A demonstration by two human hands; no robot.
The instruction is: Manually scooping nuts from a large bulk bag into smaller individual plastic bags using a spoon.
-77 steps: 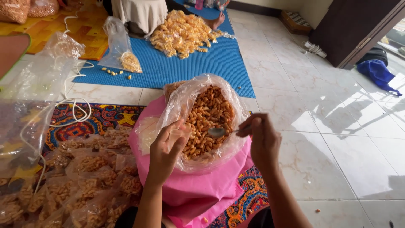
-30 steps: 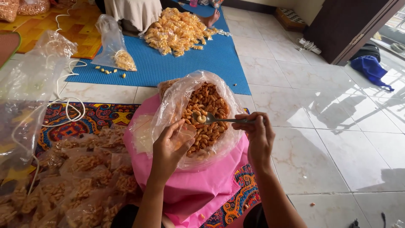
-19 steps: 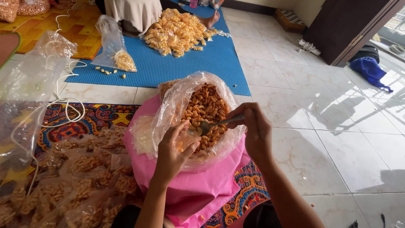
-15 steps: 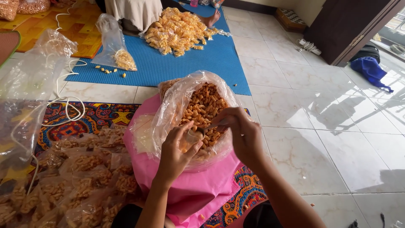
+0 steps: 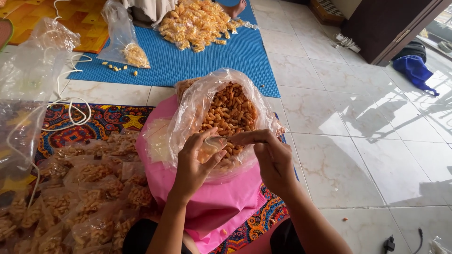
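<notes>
A large clear plastic bag full of orange-brown curled snacks stands open in front of me on a pink cloth. My left hand pinches a small clear bag at the big bag's near rim. My right hand is closed on a metal spoon, whose bowl sits at the small bag's mouth. Both hands nearly touch over the snacks.
Several small filled snack bags lie heaped at my left on a patterned mat. A blue mat beyond holds a pile of yellow packets and a part-filled bag. Another person's foot shows at the top. Tiled floor lies to the right.
My right hand dipped the spoon into the snacks, then brought it back toward my left hand. The left hand rose to the rim with the small bag.
</notes>
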